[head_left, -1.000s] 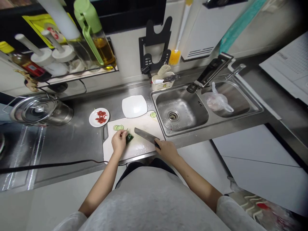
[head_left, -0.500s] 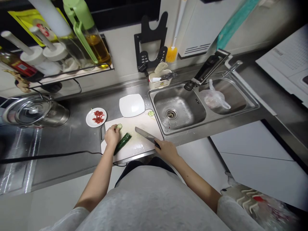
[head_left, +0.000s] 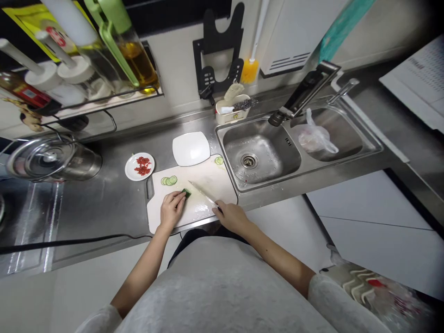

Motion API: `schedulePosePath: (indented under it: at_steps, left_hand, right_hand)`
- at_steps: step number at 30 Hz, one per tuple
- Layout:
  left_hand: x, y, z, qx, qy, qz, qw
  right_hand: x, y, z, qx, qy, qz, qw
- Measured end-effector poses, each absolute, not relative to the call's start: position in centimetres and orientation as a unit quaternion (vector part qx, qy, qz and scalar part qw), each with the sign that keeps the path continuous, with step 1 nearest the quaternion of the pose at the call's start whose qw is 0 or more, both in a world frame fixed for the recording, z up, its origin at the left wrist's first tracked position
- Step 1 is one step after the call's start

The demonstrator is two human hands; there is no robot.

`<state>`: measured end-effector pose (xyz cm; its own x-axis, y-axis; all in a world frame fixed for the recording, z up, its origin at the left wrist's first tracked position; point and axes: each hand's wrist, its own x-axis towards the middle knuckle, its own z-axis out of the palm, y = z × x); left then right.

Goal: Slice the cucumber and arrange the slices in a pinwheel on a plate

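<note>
My left hand (head_left: 172,209) is closed over a cucumber (head_left: 187,192) lying on the white cutting board (head_left: 204,203); only its cut end shows past my fingers. In my right hand (head_left: 231,216) is the handle of a kitchen knife (head_left: 203,192), its blade pointing up and left over the board, a small gap from the cucumber. Several overlapping cucumber slices (head_left: 169,180) lie at the board's upper left. One more slice or end piece (head_left: 218,160) sits near its upper right corner.
Behind the board stands a white square plate (head_left: 191,148); a round plate (head_left: 139,166) with chopped red pieces is to its left. The double sink (head_left: 262,157) adjoins on the right, a plastic bag (head_left: 315,136) in its far basin. A steel pot (head_left: 55,159) stands far left.
My left hand has left the slices at the upper left and moved right onto the cucumber. The knife has shifted slightly left and is turned more edge-on. The view has shifted a little.
</note>
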<state>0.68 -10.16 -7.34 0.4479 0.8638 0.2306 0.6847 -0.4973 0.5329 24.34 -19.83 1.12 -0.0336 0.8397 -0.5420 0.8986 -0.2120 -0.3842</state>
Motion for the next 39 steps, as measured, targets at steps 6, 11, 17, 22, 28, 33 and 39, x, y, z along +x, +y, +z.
schedulePosePath:
  at_steps: [6,11,17,22,28,33,39]
  left_hand:
    - [0.5,-10.1,-8.6,0.835,0.468,0.24,0.162]
    - [0.5,-10.2,-9.0,0.838,0.463,0.248,0.15]
    - [0.5,-10.1,-9.2,0.841,0.465,0.237,0.144]
    - [0.4,-9.9,-9.2,0.842,0.466,0.232,0.145]
    - [0.3,-9.8,-9.4,0.845,0.464,0.23,0.138]
    - [0.3,-9.9,-9.4,0.847,0.458,0.232,0.135]
    - [0.3,-9.9,-9.3,0.848,0.46,0.226,0.138]
  right_hand:
    - [22.6,-19.6,1.0,0.67,0.652,-0.353,0.04]
    - [22.1,-19.8,0.5,0.664,0.664,-0.341,0.04]
    - [21.8,-19.9,0.4,0.669,0.663,-0.332,0.046]
    - [21.3,-19.8,0.8,0.666,0.663,-0.337,0.055]
    - [20.8,-19.7,1.2,0.665,0.655,-0.351,0.071]
    - [20.8,-19.5,1.0,0.66,0.659,-0.353,0.07]
    - [20.7,-19.1,1.1,0.656,0.657,-0.363,0.077]
